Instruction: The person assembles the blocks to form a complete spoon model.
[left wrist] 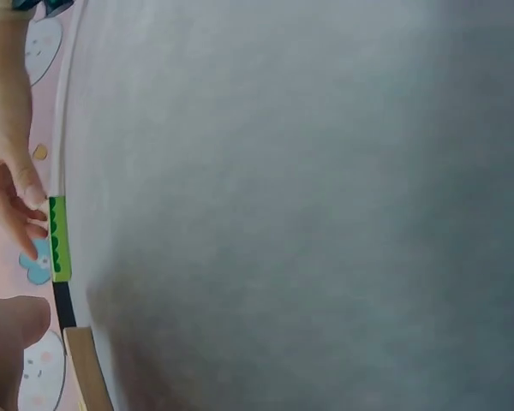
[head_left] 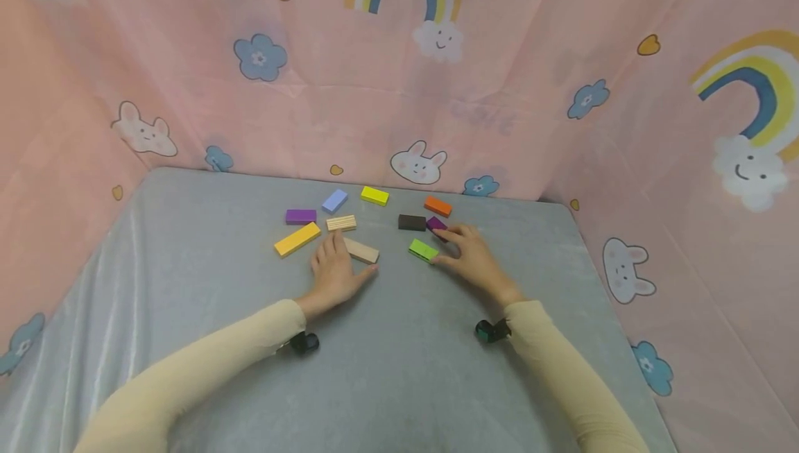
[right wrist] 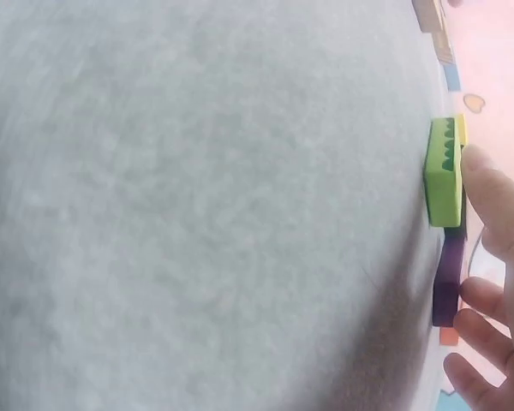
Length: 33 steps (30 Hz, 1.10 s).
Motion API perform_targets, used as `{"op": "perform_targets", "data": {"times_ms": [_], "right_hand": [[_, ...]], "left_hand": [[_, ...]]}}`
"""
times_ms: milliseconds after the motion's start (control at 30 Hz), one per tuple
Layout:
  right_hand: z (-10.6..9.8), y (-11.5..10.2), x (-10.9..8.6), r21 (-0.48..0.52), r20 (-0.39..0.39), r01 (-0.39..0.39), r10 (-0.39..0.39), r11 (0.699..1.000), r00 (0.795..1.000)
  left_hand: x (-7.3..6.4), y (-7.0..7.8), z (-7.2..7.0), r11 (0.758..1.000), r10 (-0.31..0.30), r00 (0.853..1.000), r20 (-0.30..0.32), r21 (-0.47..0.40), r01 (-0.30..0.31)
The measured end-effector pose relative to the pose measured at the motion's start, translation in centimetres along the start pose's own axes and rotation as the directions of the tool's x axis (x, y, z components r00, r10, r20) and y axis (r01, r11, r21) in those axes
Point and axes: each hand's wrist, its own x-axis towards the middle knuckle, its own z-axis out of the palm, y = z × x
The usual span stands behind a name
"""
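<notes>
My left hand [head_left: 333, 276] reaches over the grey cloth with its fingers extended, the fingertips right beside a beige block [head_left: 362, 251]. The thumb points right, just in front of that block. A striped wooden block [head_left: 342, 223] lies just beyond the fingertips. On the right, my right hand [head_left: 474, 259] has its thumb and fingers spread apart. Its thumb tip is at the end of a light green block [head_left: 423, 250], its fingertips at a dark purple block [head_left: 435, 225] that they partly cover. In the right wrist view, the green block [right wrist: 444, 175] shows dark green scallops along its side.
A yellow-orange block [head_left: 297, 239] and a purple block [head_left: 301, 216] lie left of the left hand. Farther back are a periwinkle block [head_left: 335, 201], a yellow block [head_left: 374, 195], a dark brown block [head_left: 412, 222] and an orange block [head_left: 438, 205]. A pink printed curtain [head_left: 299, 120] stands behind the table.
</notes>
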Motion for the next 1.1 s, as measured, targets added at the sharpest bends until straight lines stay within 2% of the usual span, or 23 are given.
{"op": "perform_targets", "data": {"times_ms": [167,300,600,1100], "right_hand": [[0.4,-0.1,0.1,0.019,-0.027,-0.003,0.003,1.000,1.000],[0.8,-0.1,0.2,0.035,-0.053,-0.010,0.012,0.999,0.999],[1.2,-0.4,0.3,0.071,-0.044,0.001,0.002,0.997,0.999],[1.3,-0.6,0.3,0.078,-0.021,0.016,-0.014,0.997,1.000]], "left_hand": [[0.6,0.0,0.0,0.999,-0.036,0.998,-0.043,0.006,0.037],[0.9,0.0,0.0,0.998,-0.055,0.997,-0.046,-0.003,0.055],[1.3,-0.4,0.4,0.999,-0.038,0.997,-0.067,0.031,0.040],[1.5,0.1,0.3,0.997,-0.058,0.998,-0.037,0.043,0.060]]}}
